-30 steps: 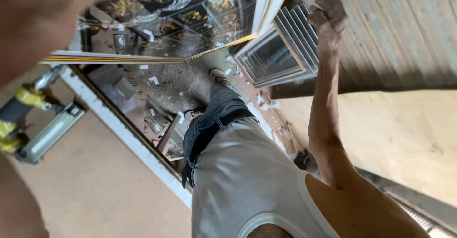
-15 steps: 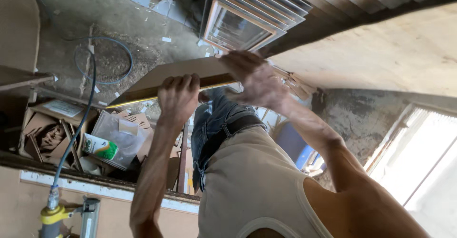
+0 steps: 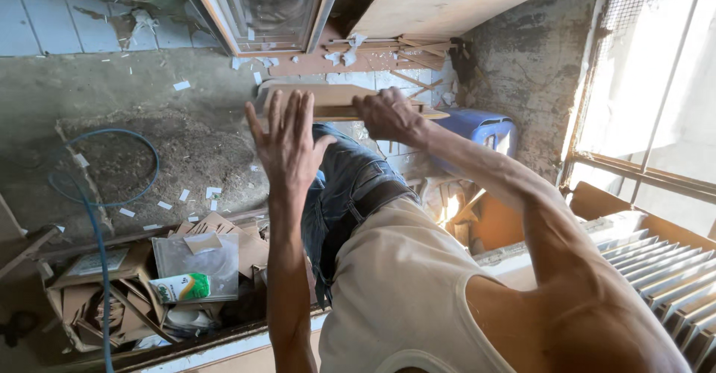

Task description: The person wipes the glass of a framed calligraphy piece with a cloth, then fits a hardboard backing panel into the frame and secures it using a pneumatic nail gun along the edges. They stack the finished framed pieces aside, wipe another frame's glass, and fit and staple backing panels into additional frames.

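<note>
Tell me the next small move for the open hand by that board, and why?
Probably close the left hand back onto the near end of the wooden board. Its fingers are spread and off the board, while the right hand alone grips the board's edge, so the board is supported at one spot only.

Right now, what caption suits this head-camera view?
Right hand grips a wooden board; left hand open beside it, above a littered floor.
</note>
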Available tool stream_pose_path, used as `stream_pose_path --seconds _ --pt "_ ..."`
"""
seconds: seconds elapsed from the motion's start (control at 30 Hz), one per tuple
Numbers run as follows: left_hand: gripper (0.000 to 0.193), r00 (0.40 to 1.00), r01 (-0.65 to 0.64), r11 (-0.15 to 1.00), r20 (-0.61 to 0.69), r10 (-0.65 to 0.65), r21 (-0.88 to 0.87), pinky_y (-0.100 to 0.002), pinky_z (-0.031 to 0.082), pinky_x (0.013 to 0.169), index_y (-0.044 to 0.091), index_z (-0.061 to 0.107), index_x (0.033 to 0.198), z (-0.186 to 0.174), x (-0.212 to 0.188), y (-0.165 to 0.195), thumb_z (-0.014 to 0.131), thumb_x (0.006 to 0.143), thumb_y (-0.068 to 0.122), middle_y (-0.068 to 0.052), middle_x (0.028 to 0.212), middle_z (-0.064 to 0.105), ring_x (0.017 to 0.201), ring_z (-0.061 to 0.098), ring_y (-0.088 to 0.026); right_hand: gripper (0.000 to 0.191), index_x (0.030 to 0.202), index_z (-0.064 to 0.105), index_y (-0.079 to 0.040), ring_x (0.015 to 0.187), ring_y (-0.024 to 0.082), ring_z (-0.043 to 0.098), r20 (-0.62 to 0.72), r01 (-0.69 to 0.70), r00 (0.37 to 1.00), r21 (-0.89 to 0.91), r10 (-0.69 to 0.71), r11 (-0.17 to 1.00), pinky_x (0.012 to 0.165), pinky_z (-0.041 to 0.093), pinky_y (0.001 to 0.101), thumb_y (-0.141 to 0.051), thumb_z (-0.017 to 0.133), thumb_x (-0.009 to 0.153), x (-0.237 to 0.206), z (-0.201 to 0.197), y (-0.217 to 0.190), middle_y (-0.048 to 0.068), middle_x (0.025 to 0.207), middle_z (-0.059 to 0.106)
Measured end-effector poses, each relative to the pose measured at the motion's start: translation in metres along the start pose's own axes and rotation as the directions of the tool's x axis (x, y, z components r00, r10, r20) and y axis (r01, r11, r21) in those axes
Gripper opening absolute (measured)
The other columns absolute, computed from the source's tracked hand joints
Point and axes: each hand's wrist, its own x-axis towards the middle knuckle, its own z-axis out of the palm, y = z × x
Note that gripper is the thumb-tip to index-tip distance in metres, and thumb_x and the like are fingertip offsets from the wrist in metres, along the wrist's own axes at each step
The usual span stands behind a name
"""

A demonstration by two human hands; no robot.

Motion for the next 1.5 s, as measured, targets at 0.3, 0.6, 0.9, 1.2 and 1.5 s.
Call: stream_pose_path --seconds 0.3,0.6,0.9,1.2,1.5 --pt "0.045 0.68 0.635 0.763 0.558 -0.477 -0.122 -0.043 0.055 0.092 0.014 0.071 0.131 0.031 -0.13 -0.068 0.079 0.092 0.035 -0.012 0.122 0.076 0.106 0.072 -0.029 0.031 0.099 0.072 -0.004 0.061 0.035 0.067 0.296 -0.698 0.716 0.323 0.632 0.64 0.06 0.056 0.0483 -0.025 0.069 0.076 -0.105 0.078 0.116 0.019 0.071 0.068" --pt "0.039 0.189 0.978 0.085 0.638 -0.747 -0.191 -0.03 0.055 0.087 0.002 0.072 0.122 0.08 -0.148 -0.027 0.079 0.09 0.023 -0.008 0.108 0.077 0.097 0.072 -0.017 0.041 0.098 0.068 0.002 0.079 0.028 0.074 0.543 -0.683 0.029 0.624 0.839 -0.38 0.064 0.062 0.0418 -0.029 0.082 0.076 -0.171 0.125 0.24 0.017 0.095 0.072" --pt "0.038 0.131 0.977 0.214 0.724 -0.677 0.023 -0.029 0.053 0.082 0.002 0.073 0.122 0.112 -0.104 0.012 0.078 0.09 0.022 -0.009 0.099 0.077 0.088 0.07 -0.015 0.033 0.104 0.061 0.006 0.087 0.036 0.072 0.741 0.236 -0.101 0.666 0.664 -0.708 0.071 0.069 0.057 -0.003 0.072 0.074 -0.136 0.14 0.28 0.021 0.1 0.065" --pt "0.035 0.199 0.978 0.19 0.636 -0.746 -0.083 -0.028 0.053 0.087 0.004 0.072 0.122 0.123 -0.099 -0.021 0.075 0.093 0.023 -0.005 0.103 0.078 0.094 0.07 -0.013 0.036 0.097 0.059 0.001 0.082 0.041 0.069 0.747 0.297 -0.057 0.646 0.662 -0.703 0.065 0.066 0.0677 -0.001 0.066 0.062 -0.032 0.142 0.361 0.024 0.092 0.062" --pt "0.035 0.082 0.995 0.033 0.568 -0.819 -0.095 -0.03 0.055 0.085 0.002 0.072 0.124 0.107 -0.156 -0.005 0.076 0.093 0.016 -0.01 0.106 0.077 0.095 0.07 -0.016 0.046 0.119 0.055 0.002 0.096 0.047 0.072 0.715 0.302 0.202 0.605 0.67 -0.737 0.077 0.067 0.0571 -0.018 0.07 0.079 0.012 0.118 0.392 0.035 0.115 0.063"
